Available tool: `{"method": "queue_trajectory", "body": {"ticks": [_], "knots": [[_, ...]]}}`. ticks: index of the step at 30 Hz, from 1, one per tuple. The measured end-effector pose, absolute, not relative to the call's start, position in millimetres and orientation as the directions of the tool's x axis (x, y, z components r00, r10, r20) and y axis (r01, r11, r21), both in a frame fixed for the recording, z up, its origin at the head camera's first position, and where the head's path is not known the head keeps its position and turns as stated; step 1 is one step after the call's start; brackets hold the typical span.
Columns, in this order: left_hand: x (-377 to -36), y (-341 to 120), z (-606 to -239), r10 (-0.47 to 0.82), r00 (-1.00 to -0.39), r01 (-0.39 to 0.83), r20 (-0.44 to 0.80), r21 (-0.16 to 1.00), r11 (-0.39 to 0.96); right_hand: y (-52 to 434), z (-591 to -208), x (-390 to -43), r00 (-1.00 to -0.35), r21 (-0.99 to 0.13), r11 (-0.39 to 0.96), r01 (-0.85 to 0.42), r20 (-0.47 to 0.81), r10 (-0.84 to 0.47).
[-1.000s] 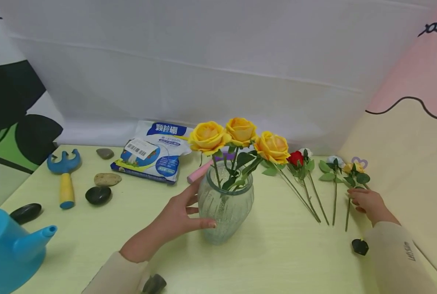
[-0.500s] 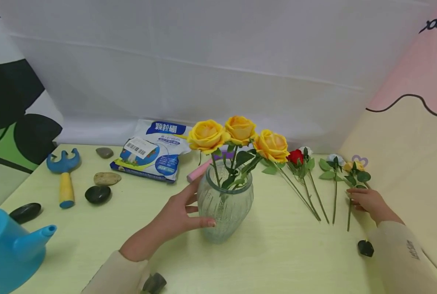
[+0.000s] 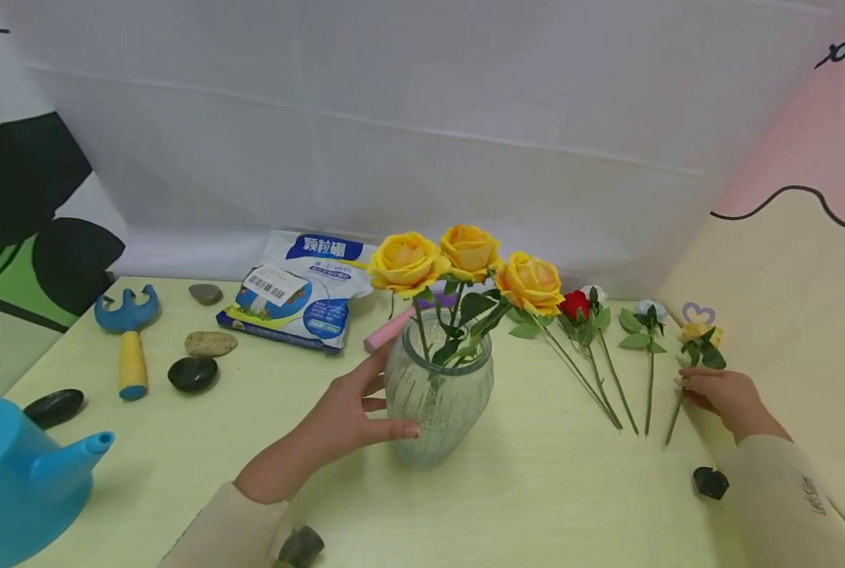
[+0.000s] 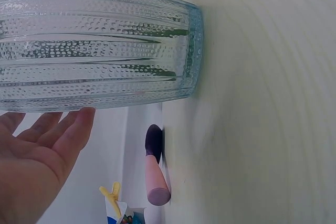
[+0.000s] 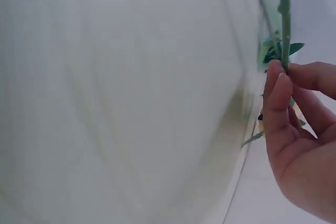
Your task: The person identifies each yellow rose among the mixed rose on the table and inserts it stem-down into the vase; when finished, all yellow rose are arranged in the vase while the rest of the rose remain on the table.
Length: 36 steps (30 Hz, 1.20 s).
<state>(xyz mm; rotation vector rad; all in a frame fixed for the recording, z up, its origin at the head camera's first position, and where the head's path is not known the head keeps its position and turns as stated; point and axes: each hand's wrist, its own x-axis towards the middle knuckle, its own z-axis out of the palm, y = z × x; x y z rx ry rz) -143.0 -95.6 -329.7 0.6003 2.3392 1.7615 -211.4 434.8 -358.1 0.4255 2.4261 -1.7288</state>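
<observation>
A ribbed clear glass vase (image 3: 438, 410) stands upright with three yellow roses (image 3: 468, 254) in it. My left hand (image 3: 344, 418) holds its left side, thumb across the front and fingers toward the back; in the left wrist view those fingers touch the glass vase (image 4: 100, 51). At the far right my right hand (image 3: 727, 398) pinches the stem of a small yellow rose (image 3: 699, 335) between thumb and fingers. The right wrist view shows the pinched green stem (image 5: 285, 24) close up. Left of this rose lie a pale blue rose (image 3: 649, 312) and a red rose (image 3: 573, 304).
A blue watering can (image 3: 24, 489) stands at front left, near a toy rake (image 3: 129, 339) and several stones (image 3: 192, 374). A blue-white bag (image 3: 294, 296) lies at the back. Behind the vase is a pink-handled tool (image 3: 388, 331). A dark piece (image 3: 710, 482) sits beside my right sleeve.
My right hand has moved slightly right, and the small yellow rose has shifted and tilted with it, apart from the pale blue rose. My left hand and the vase stay in place.
</observation>
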Motion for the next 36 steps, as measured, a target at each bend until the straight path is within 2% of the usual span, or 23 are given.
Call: {"method": "queue_trajectory", "body": {"ticks": [4,9,13,17,22,27,36], "knots": [[-143.5,-94.9,-330.0,0.41,-0.903,0.232,0.125,0.947,0.223,428.6,-346.7,-206.6,-0.959,-0.955,0.105,0.278,-0.27,0.089],[-144.0,-94.8,-330.8,0.415,-0.9,0.239,0.13,0.945,0.222,410.3,-328.5,-201.9,-0.978,-0.978,-0.055,0.201,-0.203,0.038],[-143.4,-94.8,-330.5,0.415,-0.901,0.231,0.124,0.948,0.218,384.0,-309.9,-194.4,-0.987,-0.975,-0.176,0.133,-0.146,0.064],[-142.5,-94.7,-329.4,0.41,-0.905,0.219,0.114,0.951,0.22,345.5,-290.2,-183.5,-0.992,-0.95,-0.312,0.005,-0.044,0.118],[-142.6,-94.6,-329.0,0.406,-0.908,0.215,0.106,0.948,0.234,290.0,-267.8,-165.9,-0.978,-0.875,-0.439,-0.204,0.165,0.125],[-141.8,-93.7,-328.4,0.392,-0.916,0.197,0.085,0.947,0.254,246.0,-249.2,-145.9,-0.935,-0.814,-0.46,-0.356,0.308,0.177],[-143.1,-93.1,-329.2,0.382,-0.92,0.194,0.081,0.944,0.266,189.7,-235.7,-132.7,-0.86,-0.793,-0.362,-0.49,0.373,0.348]]}}
